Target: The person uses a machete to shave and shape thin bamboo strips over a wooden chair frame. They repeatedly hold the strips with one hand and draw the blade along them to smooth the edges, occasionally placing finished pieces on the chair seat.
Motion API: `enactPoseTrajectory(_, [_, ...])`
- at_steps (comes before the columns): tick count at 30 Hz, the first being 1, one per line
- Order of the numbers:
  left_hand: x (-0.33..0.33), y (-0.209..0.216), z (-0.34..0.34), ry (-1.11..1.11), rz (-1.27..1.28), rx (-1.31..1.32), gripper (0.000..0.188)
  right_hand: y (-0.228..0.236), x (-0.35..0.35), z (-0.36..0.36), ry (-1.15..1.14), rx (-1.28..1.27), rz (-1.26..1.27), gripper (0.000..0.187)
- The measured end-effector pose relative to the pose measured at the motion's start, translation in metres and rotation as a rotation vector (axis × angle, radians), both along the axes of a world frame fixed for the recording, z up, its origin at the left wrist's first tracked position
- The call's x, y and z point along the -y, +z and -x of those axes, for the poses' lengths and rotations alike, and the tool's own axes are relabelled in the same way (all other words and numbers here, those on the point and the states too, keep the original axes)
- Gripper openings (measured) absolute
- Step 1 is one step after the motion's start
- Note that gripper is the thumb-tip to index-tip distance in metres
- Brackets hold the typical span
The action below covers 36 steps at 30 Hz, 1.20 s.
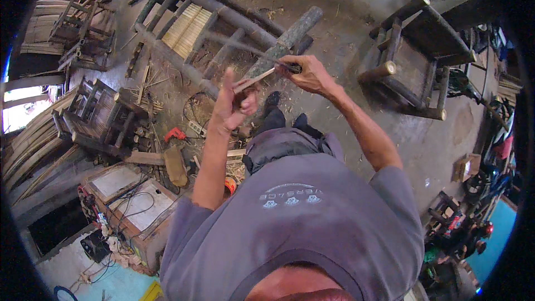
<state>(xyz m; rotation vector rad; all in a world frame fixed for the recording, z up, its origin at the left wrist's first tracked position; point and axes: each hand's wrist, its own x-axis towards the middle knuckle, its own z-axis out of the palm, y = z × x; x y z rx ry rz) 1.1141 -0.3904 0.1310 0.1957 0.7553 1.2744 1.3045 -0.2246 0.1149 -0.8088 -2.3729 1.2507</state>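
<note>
My left hand (237, 103) is closed, thumb raised, on a thin pale bamboo strip (258, 78). The strip slants up to the right, and its far end meets my right hand (311, 76). There my fingers wrap round the dark handle of a knife (238, 44); its long, narrow grey blade is blurred and points up to the left. Just beyond both hands lies a bamboo furniture frame (223, 15) of thick dark poles, with a panel of pale slats (186, 29) in one part.
A dark bamboo chair (409, 61) stands at the right, smaller ones (103, 112) at the left. A red power tool (175, 134) and a power strip (196, 127) lie on the floor among shavings. A wooden cabinet (136, 203) with cables stands at the lower left.
</note>
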Motion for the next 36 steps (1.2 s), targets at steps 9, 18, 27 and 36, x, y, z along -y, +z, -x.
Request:
enactPoseTrajectory(9, [-0.049,-0.043,-0.074,0.486,-0.148,-1.039,0.037,-0.018,0.038,0.013,-0.302,-0.127,0.788,0.035])
enactPoseTrajectory(18, [-0.038,-0.011,-0.029,0.334,0.014,-0.506,0.018,-0.014,0.024,-0.02,-0.296,0.08,-0.132,0.033])
enactPoseTrajectory(27, [-0.021,0.012,-0.06,0.267,0.078,-0.44,0.015,-0.024,0.015,-0.007,-0.198,0.2,-0.39,0.035])
enactPoseTrajectory(36, [0.008,0.045,-0.074,0.237,0.132,-0.267,0.018,-0.059,-0.053,-0.021,-0.642,0.16,-0.142,0.035])
